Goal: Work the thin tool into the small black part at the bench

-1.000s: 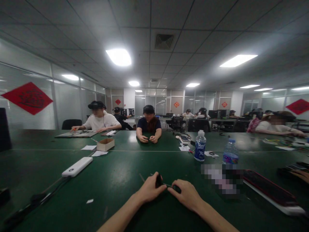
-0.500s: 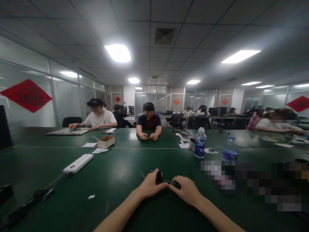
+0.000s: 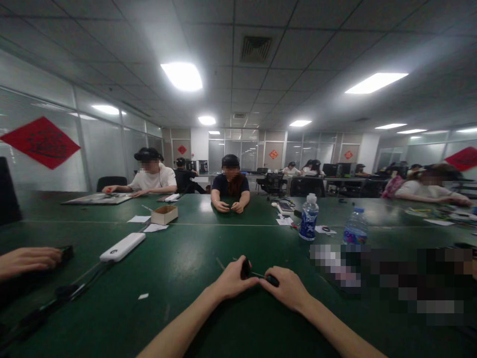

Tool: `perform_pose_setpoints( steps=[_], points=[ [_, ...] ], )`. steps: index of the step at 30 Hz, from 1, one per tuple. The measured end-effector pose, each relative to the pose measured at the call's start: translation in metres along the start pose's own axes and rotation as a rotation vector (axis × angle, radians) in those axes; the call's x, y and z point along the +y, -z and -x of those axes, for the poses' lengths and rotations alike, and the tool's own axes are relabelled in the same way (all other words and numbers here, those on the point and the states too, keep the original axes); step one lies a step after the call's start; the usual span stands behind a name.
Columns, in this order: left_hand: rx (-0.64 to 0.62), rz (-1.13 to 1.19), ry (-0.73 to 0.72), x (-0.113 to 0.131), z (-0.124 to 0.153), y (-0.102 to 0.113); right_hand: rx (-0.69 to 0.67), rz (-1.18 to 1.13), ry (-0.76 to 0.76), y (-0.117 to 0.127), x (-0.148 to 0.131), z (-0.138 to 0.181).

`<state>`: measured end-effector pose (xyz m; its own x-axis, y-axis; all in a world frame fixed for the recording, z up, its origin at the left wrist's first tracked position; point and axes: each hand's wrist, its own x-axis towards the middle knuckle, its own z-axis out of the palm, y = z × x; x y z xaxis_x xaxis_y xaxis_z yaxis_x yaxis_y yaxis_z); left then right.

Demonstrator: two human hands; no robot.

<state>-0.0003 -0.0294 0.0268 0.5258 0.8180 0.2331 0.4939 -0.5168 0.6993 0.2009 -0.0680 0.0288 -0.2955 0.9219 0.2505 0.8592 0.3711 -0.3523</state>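
Observation:
My left hand (image 3: 234,281) is closed round a small black object (image 3: 245,267), whose kind I cannot make out. Closed too, my right hand (image 3: 286,289) grips the dark handle of a screwdriver (image 3: 272,280). Its thin metal shaft points left to the black object; whether the tip touches it is unclear. The thumbs nearly meet just above the green table (image 3: 186,308).
At the left edge another person's hand (image 3: 30,261) rests on a dark object. A white power strip (image 3: 122,247), a small open box (image 3: 164,216) and two bottles (image 3: 308,219) stand around. Co-workers sit across the table.
Another person's hand has come in at the left edge, on a dark object. My hands and what they hold stay almost in place. The view has tilted slightly.

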Motion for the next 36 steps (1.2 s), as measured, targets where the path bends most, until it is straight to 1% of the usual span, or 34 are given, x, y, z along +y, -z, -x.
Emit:
perform_pose_setpoints(
  steps=[3, 8, 22, 28, 36],
  points=[
    [-0.014, 0.001, -0.011, 0.0017, 0.0009, 0.0014, 0.008, -0.014, 0.012, -0.0013, 0.0019, -0.0004],
    [0.0, -0.008, 0.0, 0.0037, 0.0013, 0.0017, 0.008, -0.025, 0.022, -0.0017, 0.0036, -0.0005],
    [-0.007, -0.001, -0.019, 0.0, 0.0002, 0.0008, 0.003, -0.035, 0.029, 0.0, 0.0015, 0.0005],
    [0.01, -0.011, -0.02, -0.0013, -0.0005, -0.0016, 0.031, -0.006, 0.037, -0.0014, 0.0023, -0.0011],
    [0.003, -0.01, -0.034, -0.0027, -0.0009, 0.0003, 0.017, -0.032, 0.029, -0.0014, 0.0038, -0.0004]
  ],
)
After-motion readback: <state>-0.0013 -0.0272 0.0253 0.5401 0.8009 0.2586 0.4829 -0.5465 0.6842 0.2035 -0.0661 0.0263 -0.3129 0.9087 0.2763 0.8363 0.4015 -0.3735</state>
